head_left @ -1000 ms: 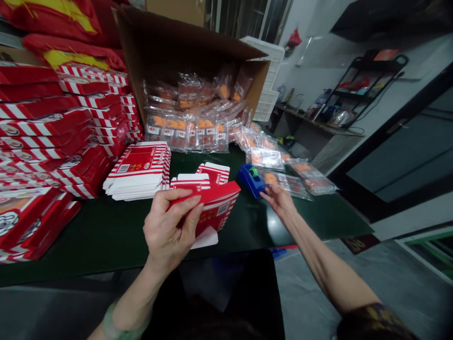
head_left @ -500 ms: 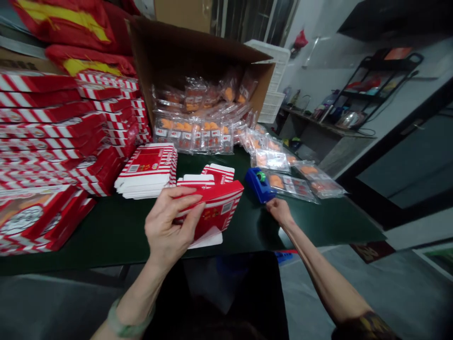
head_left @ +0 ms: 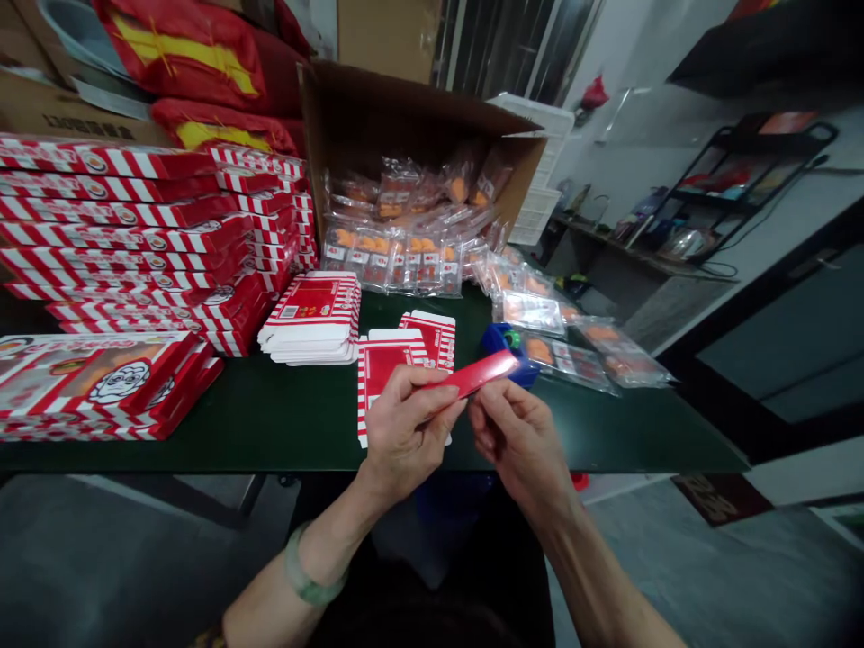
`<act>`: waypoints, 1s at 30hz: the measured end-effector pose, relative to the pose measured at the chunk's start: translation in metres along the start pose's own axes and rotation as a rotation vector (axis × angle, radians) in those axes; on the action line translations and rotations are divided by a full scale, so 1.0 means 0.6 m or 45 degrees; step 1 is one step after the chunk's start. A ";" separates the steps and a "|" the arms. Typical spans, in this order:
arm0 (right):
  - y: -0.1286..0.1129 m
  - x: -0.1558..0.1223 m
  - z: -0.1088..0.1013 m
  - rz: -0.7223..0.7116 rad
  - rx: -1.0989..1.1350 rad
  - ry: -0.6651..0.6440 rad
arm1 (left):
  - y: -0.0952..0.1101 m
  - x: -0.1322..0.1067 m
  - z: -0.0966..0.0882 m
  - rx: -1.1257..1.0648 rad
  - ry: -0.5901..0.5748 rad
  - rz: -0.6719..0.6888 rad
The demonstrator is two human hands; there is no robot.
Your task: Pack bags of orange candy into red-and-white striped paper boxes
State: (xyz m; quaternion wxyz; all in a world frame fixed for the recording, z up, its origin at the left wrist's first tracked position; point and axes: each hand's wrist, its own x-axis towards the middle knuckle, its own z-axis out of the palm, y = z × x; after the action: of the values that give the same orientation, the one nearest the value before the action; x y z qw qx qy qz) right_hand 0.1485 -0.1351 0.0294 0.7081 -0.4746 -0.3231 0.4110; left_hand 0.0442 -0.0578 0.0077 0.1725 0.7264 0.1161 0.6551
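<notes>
My left hand (head_left: pixel 405 427) grips a red and white striped carton (head_left: pixel 481 373), held edge-on over the near side of the dark green table (head_left: pixel 270 423). My right hand (head_left: pixel 517 436) meets it from the right, fingers closed at the carton's lower edge. Just behind the carton stands a blue tape dispenser (head_left: pixel 503 340). A flat carton blank (head_left: pixel 384 360) lies on the table under my hands.
A pile of flat carton blanks (head_left: pixel 314 315) lies left of centre. Tall stacks of filled red striped boxes (head_left: pixel 135 243) fill the left. An open cardboard box (head_left: pixel 418 135) spills clear packets of orange items (head_left: pixel 398 252); more packets (head_left: pixel 573 346) lie right.
My right hand came back from the tape dispenser to the carton. The carton has turned from face-up to edge-on. The camera view shifted left.
</notes>
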 end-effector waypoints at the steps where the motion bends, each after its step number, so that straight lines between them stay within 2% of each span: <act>1: 0.000 0.000 0.000 0.007 0.009 0.017 | 0.000 0.000 -0.002 -0.009 -0.009 0.002; 7: -0.007 -0.004 0.007 0.060 0.044 0.061 | 0.001 0.003 -0.006 -0.038 -0.012 0.026; 16: -0.012 0.005 0.008 0.198 -0.085 0.199 | 0.010 -0.003 -0.005 -0.049 -0.066 0.034; 21: -0.004 -0.004 0.011 0.110 -0.173 0.234 | 0.011 -0.010 -0.002 -0.071 -0.054 0.010; 23: 0.008 -0.005 0.015 0.128 -0.153 0.247 | 0.012 -0.010 -0.003 -0.072 -0.026 -0.001; 27: 0.030 -0.007 0.019 0.365 -0.045 0.154 | 0.019 -0.010 -0.006 -0.045 -0.003 -0.008; 30: 0.032 -0.007 0.017 0.417 0.099 0.052 | 0.027 -0.014 -0.004 0.019 -0.017 0.039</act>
State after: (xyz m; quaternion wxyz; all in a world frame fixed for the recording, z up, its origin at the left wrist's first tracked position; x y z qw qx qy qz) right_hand 0.1329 -0.1305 0.0142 0.6558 -0.5017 -0.2107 0.5233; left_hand 0.0397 -0.0755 0.0066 0.1577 0.7338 0.1087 0.6518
